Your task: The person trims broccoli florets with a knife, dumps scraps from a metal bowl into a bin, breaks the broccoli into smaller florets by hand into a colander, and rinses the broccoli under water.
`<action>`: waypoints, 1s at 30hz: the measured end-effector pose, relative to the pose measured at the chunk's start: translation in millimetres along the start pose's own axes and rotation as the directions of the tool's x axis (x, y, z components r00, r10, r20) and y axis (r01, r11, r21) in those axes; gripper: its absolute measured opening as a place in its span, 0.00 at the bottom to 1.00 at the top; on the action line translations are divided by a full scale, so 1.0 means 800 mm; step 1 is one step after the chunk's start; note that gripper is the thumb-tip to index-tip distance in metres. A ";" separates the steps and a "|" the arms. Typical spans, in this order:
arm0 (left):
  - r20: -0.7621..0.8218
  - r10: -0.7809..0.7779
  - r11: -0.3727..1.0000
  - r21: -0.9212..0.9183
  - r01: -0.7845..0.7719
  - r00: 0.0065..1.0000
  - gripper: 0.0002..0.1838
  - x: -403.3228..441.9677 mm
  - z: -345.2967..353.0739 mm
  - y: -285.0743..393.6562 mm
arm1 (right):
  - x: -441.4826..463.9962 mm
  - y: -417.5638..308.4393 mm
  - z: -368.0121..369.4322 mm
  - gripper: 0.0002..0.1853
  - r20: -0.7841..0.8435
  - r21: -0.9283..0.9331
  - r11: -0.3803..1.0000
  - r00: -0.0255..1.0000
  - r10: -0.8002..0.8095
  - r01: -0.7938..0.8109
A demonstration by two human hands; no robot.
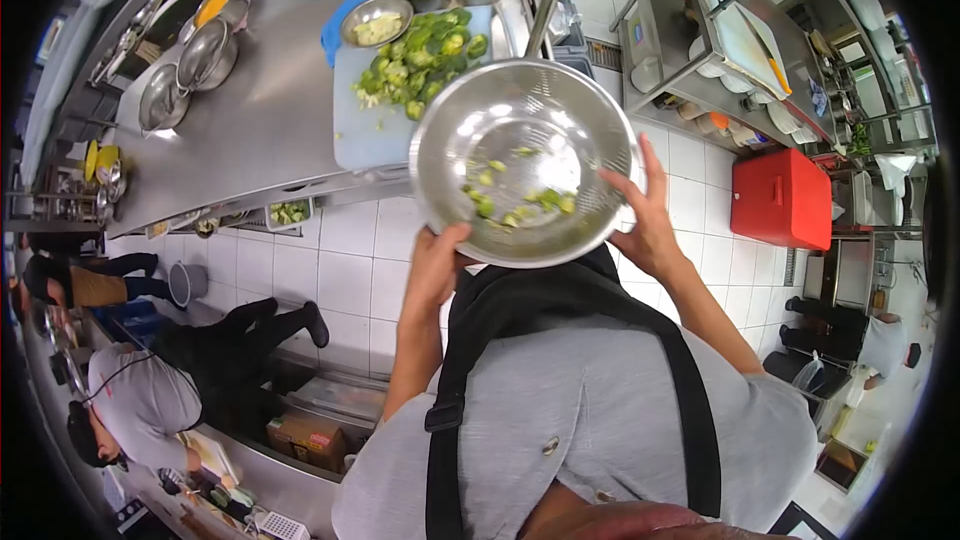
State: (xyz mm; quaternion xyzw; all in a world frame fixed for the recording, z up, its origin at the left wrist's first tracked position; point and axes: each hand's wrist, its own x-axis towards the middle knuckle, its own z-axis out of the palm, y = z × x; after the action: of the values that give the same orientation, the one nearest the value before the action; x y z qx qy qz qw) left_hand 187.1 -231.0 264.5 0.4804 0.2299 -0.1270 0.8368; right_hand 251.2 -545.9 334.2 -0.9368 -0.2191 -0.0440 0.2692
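A large metal bowl [450, 155] with small holes in its wall is held up in front of the apron, with a few green vegetable pieces [548, 201] inside. My left hand [436, 262] grips its lower left rim. On the right side my right hand [648, 210] holds the rim, thumb below and fingers over the edge. Behind the bowl, a pile of halved green sprouts [415, 60] lies on a white cutting board [355, 145]. A small bowl of pale pieces [377, 28] stands at the board's far left corner.
The steel counter [270, 110] carries metal bowls [208, 55] at the left and several filled bowls at the back. A red cooler [782, 200] stands on the tiled floor at the right. Co-workers [150, 395] are at the lower left, another person at the far right.
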 end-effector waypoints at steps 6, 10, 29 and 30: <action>0.264 -0.216 0.976 0.065 0.206 0.940 0.28 0.118 0.182 -0.048 | -0.003 0.172 -0.120 0.16 0.148 -0.125 0.989 0.987 -0.060 0.079; 0.245 -0.363 0.932 0.078 0.355 0.899 0.31 0.217 0.247 -0.128 | 0.018 0.319 -0.123 0.14 0.281 -0.006 0.996 0.956 -0.088 0.094; -0.648 -0.310 0.601 0.433 0.672 0.695 0.26 0.098 0.112 -0.373 | 0.130 0.576 0.241 0.34 0.612 0.605 0.255 0.645 0.457 -0.755; -0.670 -0.309 0.543 0.459 0.704 0.675 0.25 0.090 0.122 -0.360 | 0.134 0.588 0.280 0.36 0.631 0.616 0.158 0.603 0.489 -0.772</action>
State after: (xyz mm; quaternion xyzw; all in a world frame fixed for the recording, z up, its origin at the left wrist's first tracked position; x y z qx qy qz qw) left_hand 149.9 -460.3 55.2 0.6764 0.5135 -0.3165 0.4226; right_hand 544.2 -744.1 -62.8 -0.6659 0.1712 0.3231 0.6503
